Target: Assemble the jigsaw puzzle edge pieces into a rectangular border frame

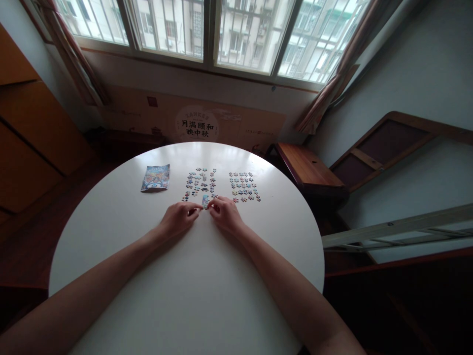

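Observation:
A small joined strip of jigsaw puzzle pieces [205,200] lies on the white table between my two hands. My left hand [179,217] rests at its left side, thumb and forefinger closed at the strip's lower edge. From the right, my right hand [225,213] pinches at the strip's other side with bent fingers. Loose jigsaw pieces [201,188] lie spread just beyond my hands. Farther right, another group of loose pieces [242,186] is set out in rough rows. The fingertips hide part of the strip's lower end.
A colourful printed picture sheet [155,178] lies on the round white table [185,291], left of the pieces. Beyond the table, a printed cardboard panel [229,121] stands under the window. A wooden stool or small side table [306,165] is close to the table's right edge.

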{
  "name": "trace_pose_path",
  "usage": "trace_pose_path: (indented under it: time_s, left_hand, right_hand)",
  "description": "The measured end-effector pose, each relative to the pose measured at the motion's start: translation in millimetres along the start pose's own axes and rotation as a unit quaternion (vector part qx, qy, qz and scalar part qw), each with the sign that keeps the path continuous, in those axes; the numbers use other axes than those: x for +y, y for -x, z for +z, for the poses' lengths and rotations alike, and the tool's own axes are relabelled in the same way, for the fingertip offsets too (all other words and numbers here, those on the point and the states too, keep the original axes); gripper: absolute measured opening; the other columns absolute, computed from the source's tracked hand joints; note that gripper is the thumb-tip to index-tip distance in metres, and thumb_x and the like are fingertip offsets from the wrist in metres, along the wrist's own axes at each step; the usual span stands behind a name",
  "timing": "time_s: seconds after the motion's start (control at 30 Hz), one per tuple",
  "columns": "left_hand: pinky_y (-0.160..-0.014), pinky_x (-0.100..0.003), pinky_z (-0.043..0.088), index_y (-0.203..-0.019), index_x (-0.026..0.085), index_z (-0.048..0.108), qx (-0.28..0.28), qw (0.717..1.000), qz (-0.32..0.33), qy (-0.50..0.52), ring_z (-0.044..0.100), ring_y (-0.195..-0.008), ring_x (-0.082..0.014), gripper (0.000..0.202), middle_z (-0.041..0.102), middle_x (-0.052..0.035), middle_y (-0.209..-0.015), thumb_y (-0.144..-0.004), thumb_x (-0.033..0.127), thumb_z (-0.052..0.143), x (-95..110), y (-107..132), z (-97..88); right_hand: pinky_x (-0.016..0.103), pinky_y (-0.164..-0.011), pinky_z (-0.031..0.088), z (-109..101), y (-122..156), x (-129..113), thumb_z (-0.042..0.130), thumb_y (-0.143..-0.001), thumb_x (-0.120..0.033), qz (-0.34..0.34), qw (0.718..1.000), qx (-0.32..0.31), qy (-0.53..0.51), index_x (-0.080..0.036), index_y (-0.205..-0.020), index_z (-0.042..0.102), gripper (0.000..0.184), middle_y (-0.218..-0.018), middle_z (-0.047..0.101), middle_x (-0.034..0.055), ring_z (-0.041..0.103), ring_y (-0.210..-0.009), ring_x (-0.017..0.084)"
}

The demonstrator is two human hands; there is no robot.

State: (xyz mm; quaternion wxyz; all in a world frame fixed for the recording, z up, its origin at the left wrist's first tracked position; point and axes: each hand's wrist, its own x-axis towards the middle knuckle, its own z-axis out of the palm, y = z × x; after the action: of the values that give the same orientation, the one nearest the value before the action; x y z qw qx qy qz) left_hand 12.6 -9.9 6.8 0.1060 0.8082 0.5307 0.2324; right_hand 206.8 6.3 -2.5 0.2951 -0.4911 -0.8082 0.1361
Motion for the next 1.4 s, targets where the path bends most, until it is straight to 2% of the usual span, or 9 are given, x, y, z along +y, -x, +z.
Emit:
trace_pose_path:
  time_s: [0.77,1.4]
  left_hand:
    - [-0.062,-0.022,0.040,-0.103,0.026,0.074,-0.004,1.000,-0.005,-0.005,0.064,-0.064,-0.0135,0.029,0.074,0.0000,-0.076,-0.084,0.025,0.052,1.2,-0.8,-1.3]
    - [-0.064,-0.022,0.042,-0.101,0.026,0.074,-0.005,1.000,-0.003,-0.010,0.065,-0.068,-0.0146,0.028,0.073,-0.0001,-0.076,-0.085,0.029,0.051,-1.4,-0.2,0.2]
  right_hand:
    - [0.029,-0.078,0.036,-0.7,-0.2,-0.7,0.056,-0.081,-0.016,-0.001,1.000,-0.004,0.009,-0.022,-0.087,0.070,0.016,-0.081,0.063,0.0019,0.054,-0.078,0.017]
    - [0.029,-0.078,0.036,-0.5,0.0,-1.2,0.056,-0.083,-0.017,0.001,1.000,-0.008,0.019,-0.022,-0.088,0.070,0.015,-0.081,0.063,0.0019,0.053,-0.078,0.016]
